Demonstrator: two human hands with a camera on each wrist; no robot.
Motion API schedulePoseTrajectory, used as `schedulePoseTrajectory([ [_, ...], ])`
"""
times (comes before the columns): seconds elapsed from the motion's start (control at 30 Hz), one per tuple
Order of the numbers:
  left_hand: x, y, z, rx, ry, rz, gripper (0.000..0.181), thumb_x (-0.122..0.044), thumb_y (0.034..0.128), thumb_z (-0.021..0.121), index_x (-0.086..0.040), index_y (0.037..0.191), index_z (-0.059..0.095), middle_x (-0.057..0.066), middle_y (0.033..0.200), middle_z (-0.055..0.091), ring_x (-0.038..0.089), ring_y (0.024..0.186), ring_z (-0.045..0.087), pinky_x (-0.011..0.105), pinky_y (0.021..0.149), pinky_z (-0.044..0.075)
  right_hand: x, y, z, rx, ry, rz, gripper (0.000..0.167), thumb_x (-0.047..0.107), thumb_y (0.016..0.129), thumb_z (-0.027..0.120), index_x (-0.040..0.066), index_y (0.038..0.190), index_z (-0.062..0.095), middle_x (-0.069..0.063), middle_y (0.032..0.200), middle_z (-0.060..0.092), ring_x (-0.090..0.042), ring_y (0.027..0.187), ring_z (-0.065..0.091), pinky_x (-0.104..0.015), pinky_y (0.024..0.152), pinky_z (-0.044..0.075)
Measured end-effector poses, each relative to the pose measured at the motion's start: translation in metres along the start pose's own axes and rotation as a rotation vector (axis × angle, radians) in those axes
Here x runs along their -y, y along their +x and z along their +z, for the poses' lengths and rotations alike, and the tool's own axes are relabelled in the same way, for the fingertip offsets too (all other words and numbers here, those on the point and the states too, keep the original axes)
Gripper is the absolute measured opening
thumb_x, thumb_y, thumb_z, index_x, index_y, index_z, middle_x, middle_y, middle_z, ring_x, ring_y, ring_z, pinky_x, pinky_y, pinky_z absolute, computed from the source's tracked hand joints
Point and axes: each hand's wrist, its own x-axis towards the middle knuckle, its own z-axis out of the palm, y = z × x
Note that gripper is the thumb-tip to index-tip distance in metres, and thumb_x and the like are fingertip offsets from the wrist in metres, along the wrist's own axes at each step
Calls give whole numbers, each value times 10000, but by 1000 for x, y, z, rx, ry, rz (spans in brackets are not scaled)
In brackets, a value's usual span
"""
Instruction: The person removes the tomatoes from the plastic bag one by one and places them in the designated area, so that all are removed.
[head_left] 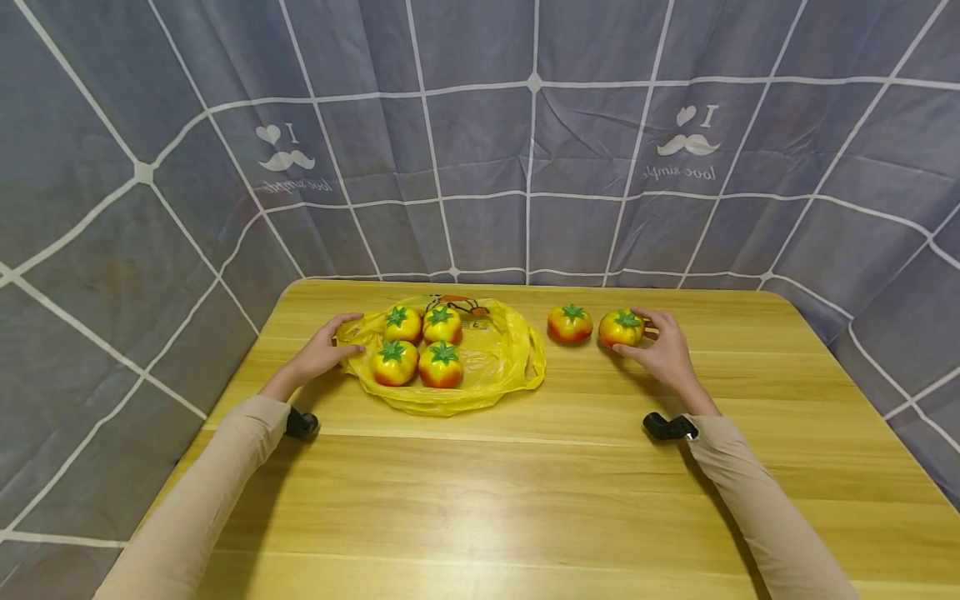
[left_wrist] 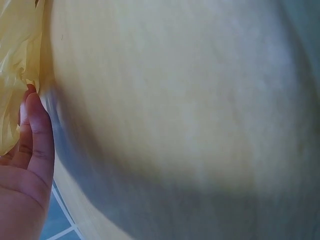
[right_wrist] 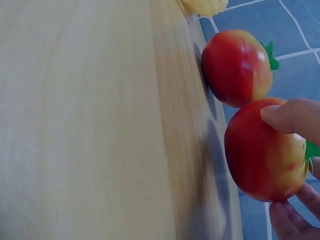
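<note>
A yellow plastic bag (head_left: 487, 367) lies spread on the table, with several yellow-red tomatoes (head_left: 395, 363) with green star-shaped tops grouped on its left part. At the bag's left edge, my left hand (head_left: 321, 352) holds the plastic between thumb and fingers; the left wrist view shows the fingers (left_wrist: 41, 127) against the thin film. Farther right, my right hand (head_left: 663, 350) grips a tomato (head_left: 621, 328) from its right side, thumb in front and fingers behind. Whether this tomato touches the table I cannot tell. Just left of it stands another tomato (head_left: 570, 324), not held.
The wooden table (head_left: 465, 500) has a light striped grain. Behind it and along both sides hangs a grey curtain (head_left: 480, 142) with white grid lines. Dark wrist mounts (head_left: 670, 427) sit at both sleeve cuffs.
</note>
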Motion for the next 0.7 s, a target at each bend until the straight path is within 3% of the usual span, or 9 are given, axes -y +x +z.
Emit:
schedulePoseTrajectory([
  [0.2, 0, -1, 0, -1, -7, 6, 657, -92, 935, 594, 16, 1482, 246, 300, 1520, 223, 415, 1302, 368, 517, 1047, 341, -2, 1, 1, 25, 6, 25, 665, 56, 734, 810, -82, 1312, 512, -280, 1283, 462, -376, 1120, 492, -182, 912, 486],
  [0.3, 0, -1, 1, 1, -6, 6, 652, -95, 936, 594, 12, 1481, 251, 296, 1514, 242, 406, 1296, 383, 486, 1036, 358, -3, 1, 1, 36, 15, 42, 663, 57, 744, 804, -79, 1320, 505, -277, 1298, 458, -374, 1131, 484, -166, 910, 481],
  [0.4, -1, -1, 1, 3, -4, 6, 647, -97, 937, 593, 10, 1478, 256, 296, 1506, 257, 403, 1283, 401, 469, 1025, 371, -3, 1, 1, 47, 28, 58, 661, 54, 757, 795, -83, 1328, 492, -282, 1315, 448, -386, 1147, 480, -231, 937, 486],
  [0.57, -1, -1, 1, 1, -8, 7, 646, -95, 936, 594, 11, 1477, 258, 301, 1509, 249, 409, 1287, 389, 508, 1050, 345, -3, 1, 1, 60, 52, 68, 665, 54, 776, 782, -93, 1342, 466, -299, 1356, 432, -433, 1193, 479, -444, 973, 441],
  [0.7, -1, -1, 1, 2, -13, 4, 651, -100, 935, 597, 15, 1476, 255, 302, 1522, 223, 424, 1326, 338, 557, 1085, 298, -1, 2, 0, 71, 70, 75, 671, 52, 788, 771, -94, 1357, 447, -304, 1378, 438, -452, 1219, 476, -495, 983, 423],
])
